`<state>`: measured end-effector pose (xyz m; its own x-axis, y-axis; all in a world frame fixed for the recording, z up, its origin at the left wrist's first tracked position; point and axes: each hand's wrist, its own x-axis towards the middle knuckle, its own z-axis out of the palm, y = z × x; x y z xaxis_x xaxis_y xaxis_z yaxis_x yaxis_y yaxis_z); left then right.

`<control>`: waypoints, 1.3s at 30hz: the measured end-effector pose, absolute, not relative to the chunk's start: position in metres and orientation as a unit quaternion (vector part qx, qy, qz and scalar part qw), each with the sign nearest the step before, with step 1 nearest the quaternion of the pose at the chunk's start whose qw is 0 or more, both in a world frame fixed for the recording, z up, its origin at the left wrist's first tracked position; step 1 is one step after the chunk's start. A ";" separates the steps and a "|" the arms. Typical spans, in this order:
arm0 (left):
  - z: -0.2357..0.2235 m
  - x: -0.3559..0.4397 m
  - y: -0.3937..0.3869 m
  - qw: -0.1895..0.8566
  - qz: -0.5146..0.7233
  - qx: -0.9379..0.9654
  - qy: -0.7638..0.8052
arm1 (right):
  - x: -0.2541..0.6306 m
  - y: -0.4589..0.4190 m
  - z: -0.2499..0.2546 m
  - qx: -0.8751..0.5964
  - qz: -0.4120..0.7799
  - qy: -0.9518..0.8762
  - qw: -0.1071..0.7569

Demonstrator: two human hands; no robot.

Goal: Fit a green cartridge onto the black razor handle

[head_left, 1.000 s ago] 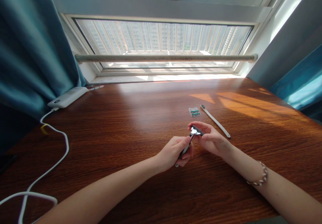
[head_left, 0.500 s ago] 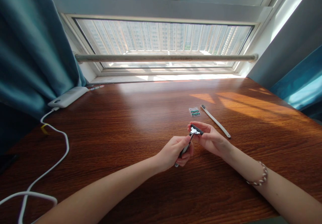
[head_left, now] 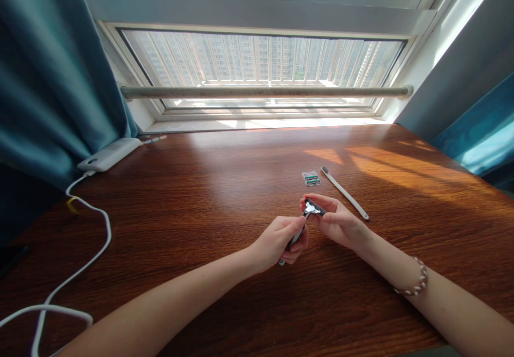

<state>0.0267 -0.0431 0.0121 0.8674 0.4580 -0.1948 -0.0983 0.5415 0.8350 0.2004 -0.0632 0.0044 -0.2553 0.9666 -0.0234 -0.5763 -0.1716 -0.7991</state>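
My left hand [head_left: 281, 239] is closed around the dark handle of a razor [head_left: 304, 223], just above the wooden desk [head_left: 193, 202]. My right hand [head_left: 335, 220] pinches the razor's head [head_left: 313, 207] between thumb and fingers. Beyond the hands a small clear pack of green blade cartridges [head_left: 310, 178] lies flat on the desk. Beside it, a thin white toothbrush [head_left: 344, 192] lies at a slant, close to my right hand. A beaded bracelet [head_left: 417, 285] is on my right wrist.
A white power bank [head_left: 109, 154] sits at the desk's far left by the teal curtain [head_left: 52, 78], and its white cable [head_left: 76, 271] trails toward the near left edge. A window with a horizontal rail [head_left: 265, 92] runs along the back.
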 end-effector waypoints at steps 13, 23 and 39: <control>0.013 0.027 -0.043 0.860 0.153 0.442 0.202 | 0.200 -0.062 0.004 -0.274 0.708 -0.357 0.544; 0.012 0.026 -0.043 0.850 0.159 0.459 0.204 | 0.201 -0.064 0.005 -0.282 0.703 -0.362 0.543; 0.012 0.027 -0.045 0.817 0.184 0.501 0.219 | 0.199 -0.064 0.006 -0.282 0.705 -0.349 0.549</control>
